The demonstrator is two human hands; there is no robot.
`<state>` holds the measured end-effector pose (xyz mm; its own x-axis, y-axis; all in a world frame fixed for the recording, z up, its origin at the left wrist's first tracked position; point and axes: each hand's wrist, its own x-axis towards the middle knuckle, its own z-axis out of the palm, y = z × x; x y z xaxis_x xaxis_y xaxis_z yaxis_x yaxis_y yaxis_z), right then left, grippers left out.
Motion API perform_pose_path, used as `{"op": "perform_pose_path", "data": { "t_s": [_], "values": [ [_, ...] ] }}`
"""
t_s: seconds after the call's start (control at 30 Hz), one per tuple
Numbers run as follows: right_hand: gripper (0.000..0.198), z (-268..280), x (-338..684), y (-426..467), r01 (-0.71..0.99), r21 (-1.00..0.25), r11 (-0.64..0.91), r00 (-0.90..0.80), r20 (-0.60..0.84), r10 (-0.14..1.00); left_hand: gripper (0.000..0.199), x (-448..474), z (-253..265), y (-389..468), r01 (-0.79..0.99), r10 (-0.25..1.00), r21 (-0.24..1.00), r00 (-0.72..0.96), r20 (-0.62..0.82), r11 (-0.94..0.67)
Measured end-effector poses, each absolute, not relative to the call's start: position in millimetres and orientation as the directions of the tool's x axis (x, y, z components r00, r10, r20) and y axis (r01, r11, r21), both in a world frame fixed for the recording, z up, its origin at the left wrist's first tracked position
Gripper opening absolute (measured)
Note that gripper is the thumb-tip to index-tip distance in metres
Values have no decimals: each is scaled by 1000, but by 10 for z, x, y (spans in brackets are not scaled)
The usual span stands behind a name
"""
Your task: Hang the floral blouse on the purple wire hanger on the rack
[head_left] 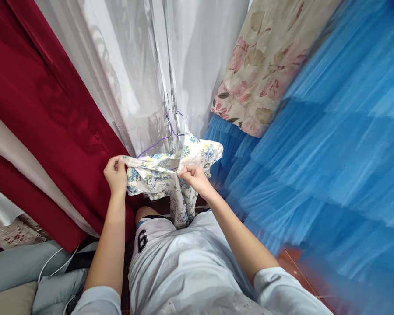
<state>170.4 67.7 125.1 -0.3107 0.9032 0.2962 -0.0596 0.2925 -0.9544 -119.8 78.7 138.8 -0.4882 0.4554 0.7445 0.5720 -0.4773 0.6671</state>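
Note:
A white garment with a blue and yellow floral print (154,179) hangs in front of me on a thin purple hanger (156,143). My left hand (116,175) pinches its left edge near the top. With thumb and fingers, my right hand (194,178) grips the cloth at the middle of the garment's near edge. Between the two hands the fabric is stretched in a line. The right part of the garment spreads out beyond my right hand, and a narrow length drops toward my lap. Part of the hanger is hidden under the cloth.
Red curtains (62,113) hang on the left, white curtains (203,57) ahead. A flowered cloth (249,78) and a layered blue tulle (331,162) fill the right. Grey cushions (59,288) and a white cable (47,262) lie at the lower left. Reddish floor tiles (295,267) show at the lower right.

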Motion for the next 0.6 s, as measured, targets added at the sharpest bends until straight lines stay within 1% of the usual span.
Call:
{"op": "perform_pose_path", "data": {
  "t_s": [0.1, 0.17, 0.23, 0.3, 0.37, 0.47, 0.53, 0.6],
  "values": [
    [19, 1191, 1644, 646, -103, -960, 260, -331, 280, 901, 30, -1189, 855, 737, 362, 528, 800, -609, 592, -478],
    [19, 1139, 1645, 648, -132, -962, 240, -322, 271, 907, 31, -1084, 526, 668, 270, 555, 838, -647, 522, -474],
    [19, 1079, 1693, 654, -146, -963, 226, -303, 261, 917, 33, -965, 249, 575, 210, 576, 860, -666, 474, -465],
    [20, 1011, 1784, 662, -147, -966, 211, -284, 246, 927, 35, -860, 45, 476, 201, 597, 870, -657, 460, -450],
    [22, 929, 1912, 676, -146, -971, 187, -240, 218, 946, 35, -764, -64, 393, 219, 624, 873, -626, 468, -435],
    [24, 769, 2169, 724, -187, -973, 137, -91, 156, 983, 34, -573, -18, 328, 244, 679, 862, -535, 502, -445],
    [23, 644, 2368, 768, -233, -966, 113, 21, 111, 994, 31, -383, 129, 318, 262, 715, 831, -423, 556, -491],
    [23, 516, 2557, 809, -246, -963, 108, 118, 81, 990, 29, -154, 311, 317, 246, 754, 801, -271, 598, -546]
  ]
}}
